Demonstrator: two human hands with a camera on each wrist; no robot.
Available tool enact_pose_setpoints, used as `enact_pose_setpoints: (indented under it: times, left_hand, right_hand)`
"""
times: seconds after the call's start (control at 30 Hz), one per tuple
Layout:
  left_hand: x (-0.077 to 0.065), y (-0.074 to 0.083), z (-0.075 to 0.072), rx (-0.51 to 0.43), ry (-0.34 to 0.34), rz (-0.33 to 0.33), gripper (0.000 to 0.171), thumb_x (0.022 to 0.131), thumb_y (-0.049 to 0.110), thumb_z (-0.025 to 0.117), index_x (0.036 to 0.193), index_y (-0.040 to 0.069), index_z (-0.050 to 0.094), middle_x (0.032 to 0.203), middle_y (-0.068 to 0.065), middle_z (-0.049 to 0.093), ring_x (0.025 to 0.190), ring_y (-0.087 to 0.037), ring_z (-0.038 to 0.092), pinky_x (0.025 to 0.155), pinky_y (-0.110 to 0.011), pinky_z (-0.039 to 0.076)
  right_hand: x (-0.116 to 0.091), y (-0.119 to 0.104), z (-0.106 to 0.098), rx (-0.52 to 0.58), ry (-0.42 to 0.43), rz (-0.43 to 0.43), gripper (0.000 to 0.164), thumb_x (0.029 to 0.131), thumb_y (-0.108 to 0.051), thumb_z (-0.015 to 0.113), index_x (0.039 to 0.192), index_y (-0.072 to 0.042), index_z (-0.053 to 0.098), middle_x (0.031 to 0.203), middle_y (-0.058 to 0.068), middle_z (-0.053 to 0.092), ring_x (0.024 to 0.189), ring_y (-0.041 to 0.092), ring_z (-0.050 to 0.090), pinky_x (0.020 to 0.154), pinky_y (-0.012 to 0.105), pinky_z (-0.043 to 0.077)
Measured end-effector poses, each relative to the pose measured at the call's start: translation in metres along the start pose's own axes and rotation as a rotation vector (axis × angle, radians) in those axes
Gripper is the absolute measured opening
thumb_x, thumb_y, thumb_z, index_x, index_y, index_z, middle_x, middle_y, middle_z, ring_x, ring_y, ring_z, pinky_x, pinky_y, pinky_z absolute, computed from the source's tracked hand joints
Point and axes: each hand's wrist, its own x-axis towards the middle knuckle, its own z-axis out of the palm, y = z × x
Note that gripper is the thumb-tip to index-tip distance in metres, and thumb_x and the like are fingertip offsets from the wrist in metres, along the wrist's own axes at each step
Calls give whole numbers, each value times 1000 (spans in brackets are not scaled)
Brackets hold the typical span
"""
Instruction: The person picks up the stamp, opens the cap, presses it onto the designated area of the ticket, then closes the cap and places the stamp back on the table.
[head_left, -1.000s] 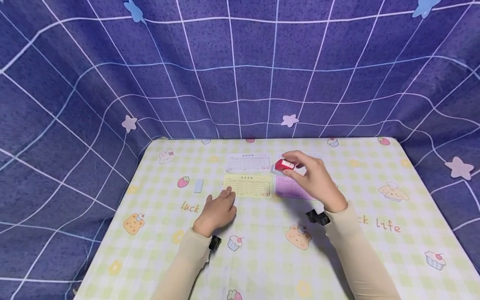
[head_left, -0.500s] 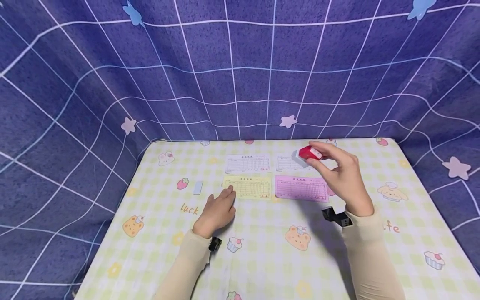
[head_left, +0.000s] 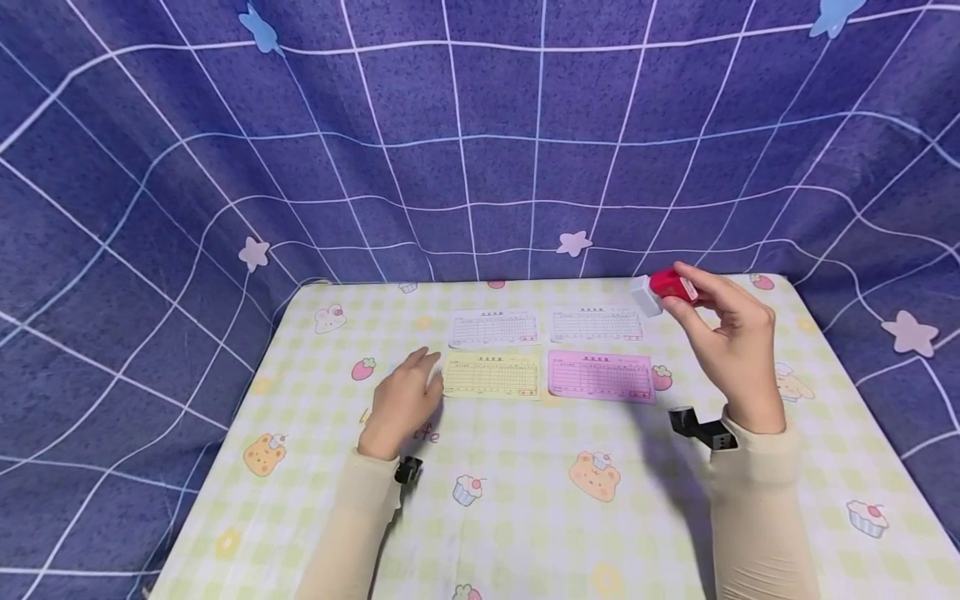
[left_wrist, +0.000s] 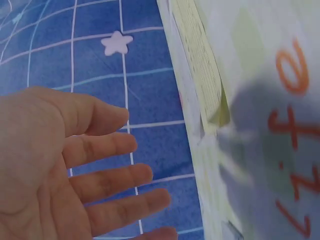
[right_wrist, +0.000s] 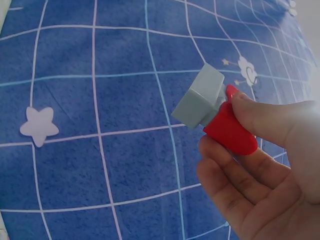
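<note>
My right hand (head_left: 738, 350) pinches a stamp (head_left: 667, 288) with a red handle and a pale grey block, held up above the back right of the table. In the right wrist view, thumb and fingers grip the red handle (right_wrist: 231, 131) while the grey block (right_wrist: 200, 97) points away from the palm. My left hand (head_left: 401, 400) is raised beside the yellow slip (head_left: 491, 374), its fingers extended and holding nothing. White slips (head_left: 493, 328) (head_left: 596, 325) and a pink slip (head_left: 600, 376) lie close by, each printed with a grid and bearing a small red mark at lower right.
A checked cloth with cartoon prints covers the table (head_left: 517, 517). Blue curtain (head_left: 495, 167) with white lines hangs behind and at both sides. Below the yellow slip's lifted corner, a small pale piece (left_wrist: 231, 231) lies at the edge of the left wrist view.
The right hand has carried the stamp rightward, off the right-hand white slip. The left hand has lifted from the yellow slip and moved left, now covering the pale blue piece in the head view.
</note>
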Motion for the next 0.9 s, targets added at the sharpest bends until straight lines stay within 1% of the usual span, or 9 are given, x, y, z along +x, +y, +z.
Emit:
enact_pose_setpoints:
  times: [0.07, 0.13, 0.27, 0.4, 0.5, 0.6, 0.7, 0.8, 0.9]
  left_hand:
    - [2, -6, -2, 12, 0, -22, 43, 104, 18, 62, 144, 3, 63, 154, -27, 52, 89, -40, 73, 61, -48, 58]
    - [5, -12, -3, 22, -1, -42, 45, 103, 18, 62, 145, 3, 63, 155, -28, 50, 95, -44, 73, 64, -51, 59]
    - [10, -25, -2, 39, -26, -87, 47, 101, 17, 62, 146, 2, 61, 156, -31, 46, 107, -50, 70, 75, -59, 61]
    - [17, -38, 2, 73, -63, -135, 53, 100, 16, 59, 151, 1, 56, 157, -35, 43, 125, -55, 61, 84, -67, 58]
    - [21, -46, 4, 96, -90, -177, 56, 101, 16, 58, 154, 3, 52, 158, -36, 40, 130, -58, 55, 86, -71, 56]
    - [24, -51, 5, 112, -117, -218, 55, 101, 16, 57, 154, 3, 52, 157, -36, 41, 127, -57, 58, 86, -72, 56]
    - [26, -53, 3, 127, -139, -245, 53, 100, 14, 57, 151, 2, 55, 150, -36, 47, 121, -56, 61, 83, -70, 57]
    - [27, -53, 2, 139, -162, -263, 49, 99, 12, 58, 147, 1, 59, 136, -35, 56, 115, -54, 62, 78, -69, 58]
    - [27, -53, 1, 149, -167, -270, 41, 98, 9, 58, 137, -1, 64, 120, -32, 60, 108, -50, 63, 74, -66, 58]
  right_hand:
    - [0, 0, -1, 4, 5, 5, 50, 77, 25, 79, 123, 6, 75, 112, 11, 78, 92, -4, 69, 88, 15, 54]
    - [0, 0, -3, 6, 9, 7, 50, 77, 25, 79, 123, 6, 75, 112, 10, 78, 91, -4, 69, 88, 15, 54]
    - [1, 1, -5, 29, 20, 14, 49, 78, 25, 78, 123, 8, 74, 112, 3, 78, 89, -2, 69, 87, 15, 55]
    - [2, 3, -7, 42, 35, 21, 50, 77, 27, 77, 123, 8, 74, 112, -4, 77, 88, -2, 70, 87, 15, 55]
    - [2, 3, -7, 44, 37, 23, 50, 77, 27, 77, 123, 8, 74, 112, -4, 77, 89, -2, 70, 88, 15, 55]
    - [2, 3, -6, 43, 34, 21, 50, 77, 27, 78, 123, 8, 74, 112, -5, 77, 89, -2, 70, 88, 15, 55]
    - [1, 3, -6, 41, 32, 21, 50, 77, 26, 78, 123, 8, 74, 111, -6, 77, 89, -2, 70, 87, 15, 55]
    - [1, 3, -7, 39, 34, 25, 49, 78, 25, 78, 124, 8, 74, 111, -7, 76, 89, -2, 70, 87, 15, 55]
    - [1, 4, -7, 31, 37, 30, 49, 78, 25, 78, 124, 8, 74, 111, -9, 76, 89, -3, 70, 87, 15, 54]
